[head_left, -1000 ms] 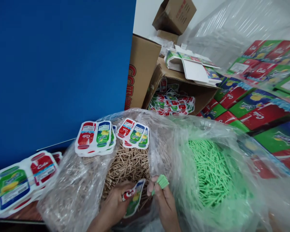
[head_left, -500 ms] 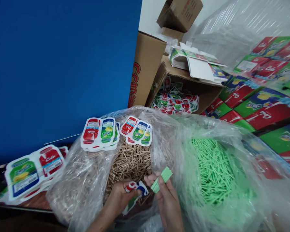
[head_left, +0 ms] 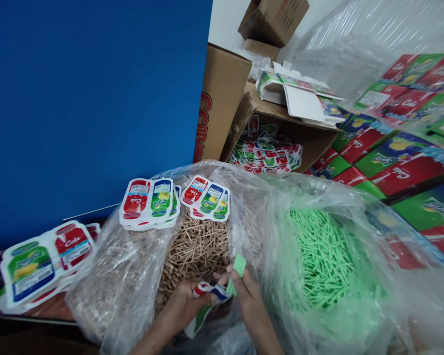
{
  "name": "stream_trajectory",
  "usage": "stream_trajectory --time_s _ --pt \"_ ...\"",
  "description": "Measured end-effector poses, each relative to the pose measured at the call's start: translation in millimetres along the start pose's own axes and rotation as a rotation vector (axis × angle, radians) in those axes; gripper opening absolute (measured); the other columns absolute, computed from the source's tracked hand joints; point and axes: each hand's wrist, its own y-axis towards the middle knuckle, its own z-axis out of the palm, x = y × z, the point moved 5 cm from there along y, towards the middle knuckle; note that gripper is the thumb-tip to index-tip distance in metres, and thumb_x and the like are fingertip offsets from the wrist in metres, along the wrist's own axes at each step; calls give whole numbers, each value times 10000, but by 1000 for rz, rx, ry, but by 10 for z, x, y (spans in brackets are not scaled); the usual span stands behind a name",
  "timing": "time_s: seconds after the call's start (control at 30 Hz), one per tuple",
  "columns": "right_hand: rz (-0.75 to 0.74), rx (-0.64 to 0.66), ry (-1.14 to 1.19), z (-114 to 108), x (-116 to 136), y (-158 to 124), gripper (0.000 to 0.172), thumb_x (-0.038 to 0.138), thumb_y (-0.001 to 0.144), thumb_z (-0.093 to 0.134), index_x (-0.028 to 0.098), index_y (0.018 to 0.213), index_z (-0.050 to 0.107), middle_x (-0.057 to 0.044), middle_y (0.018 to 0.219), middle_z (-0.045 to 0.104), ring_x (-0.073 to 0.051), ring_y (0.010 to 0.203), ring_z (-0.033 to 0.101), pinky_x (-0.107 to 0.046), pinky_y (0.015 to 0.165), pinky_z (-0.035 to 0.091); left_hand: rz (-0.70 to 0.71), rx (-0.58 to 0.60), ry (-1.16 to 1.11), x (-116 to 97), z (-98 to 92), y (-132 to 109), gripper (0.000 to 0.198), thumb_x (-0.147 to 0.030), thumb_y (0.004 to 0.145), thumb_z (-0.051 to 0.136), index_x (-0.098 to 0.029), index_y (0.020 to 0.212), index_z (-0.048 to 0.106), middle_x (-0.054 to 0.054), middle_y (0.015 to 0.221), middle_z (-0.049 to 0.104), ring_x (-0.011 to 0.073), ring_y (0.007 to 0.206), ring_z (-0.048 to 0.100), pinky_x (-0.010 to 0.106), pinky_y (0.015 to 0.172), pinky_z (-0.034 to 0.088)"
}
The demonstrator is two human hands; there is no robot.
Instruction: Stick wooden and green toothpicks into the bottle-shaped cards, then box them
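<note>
My left hand (head_left: 182, 303) is closed on a bent printed pouch (head_left: 200, 315), red at one end and blue and green at the other. In my right hand (head_left: 248, 295) is a small flat bundle of pale green sticks (head_left: 240, 265), pinched between thumb and fingers. The lower end of the bundle meets the pouch's edge; whether it is inside cannot be made out. Both hands are over the near side of a clear plastic bag (head_left: 133, 266) of thin brown sticks (head_left: 198, 241). Two small stacks of Cola and Sprite pouches (head_left: 148, 204) lie on that bag.
To the right stands a clear bag of loose green sticks (head_left: 321, 256). More double pouches (head_left: 33, 271) lie at the left. Behind are a blue panel (head_left: 92, 98), an open carton (head_left: 240, 121) of pouches, and stacked printed boxes (head_left: 403, 162) under plastic film.
My right hand has moved left and turned the green bundle more upright, bringing it against the pouch. My left hand keeps its grip on the pouch.
</note>
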Motion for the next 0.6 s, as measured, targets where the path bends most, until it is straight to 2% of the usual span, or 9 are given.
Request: stream_trajectory --time_s 0.1,0.23,0.43,0.6 --pt "-66 19 -159 -25 96 -22 326 526 822 543 219 895 626 -52 857 709 -224 850 650 -355 842 468 -1 3 2 1 14 20 225 -291 657 582 -202 526 422 -71 538 375 114 554 323 225 528 299" --pt "-116 62 -285 -17 128 -38 322 492 875 470 223 946 631 -58 933 703 -213 895 634 -324 846 469 -14 80 -21 6 62 30 213 -285 650 584 -201 535 426 -79 532 390 106 531 329 217 510 310" --pt "-63 84 -234 36 7 0 355 523 853 476 226 931 653 -56 878 714 -224 818 651 -339 787 499 -14 218 -39 -13 167 10 128 -236 610 623 -184 584 510 -66 590 463 115 580 394 211 577 371" --pt "-38 59 -199 46 10 17 339 531 827 514 232 904 654 -52 866 724 -228 834 655 -359 828 486 8 174 28 -10 156 35 122 -219 650 548 -197 561 469 -66 601 417 114 584 360 212 572 338"
